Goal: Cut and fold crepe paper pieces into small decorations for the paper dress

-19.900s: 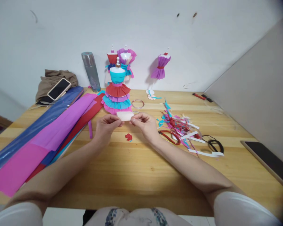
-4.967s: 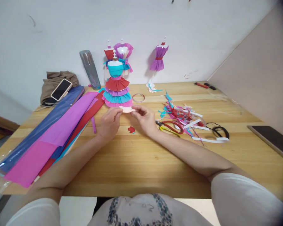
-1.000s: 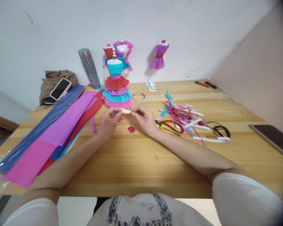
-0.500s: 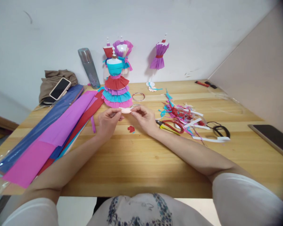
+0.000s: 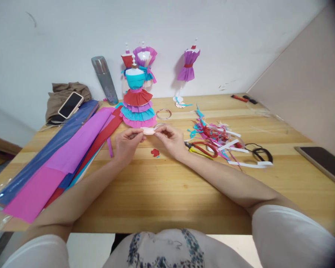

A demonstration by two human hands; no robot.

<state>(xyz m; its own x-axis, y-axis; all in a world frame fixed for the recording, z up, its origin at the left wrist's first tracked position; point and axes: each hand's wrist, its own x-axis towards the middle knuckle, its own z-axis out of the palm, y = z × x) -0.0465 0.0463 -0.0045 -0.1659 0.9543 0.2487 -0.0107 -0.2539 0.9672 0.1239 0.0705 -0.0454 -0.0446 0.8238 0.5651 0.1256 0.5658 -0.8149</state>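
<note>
Single head view, worn by you. Looks forward and down across table [image 5: 184, 201] from your side. Your shirt [image 5: 164, 249] very near, along bottom edge. Left hand [image 5: 128, 143] and right hand [image 5: 170, 139] at arm's reach, around mid-frame. Wall [image 5: 95, 29] behind, facing you, across top. Far-right edge dark, blurred; hard to say what shows there.

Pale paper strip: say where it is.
In the head view, slightly left of centre, the pale paper strip is pinched by the left hand and right hand, in front of the tiered dress.
</note>
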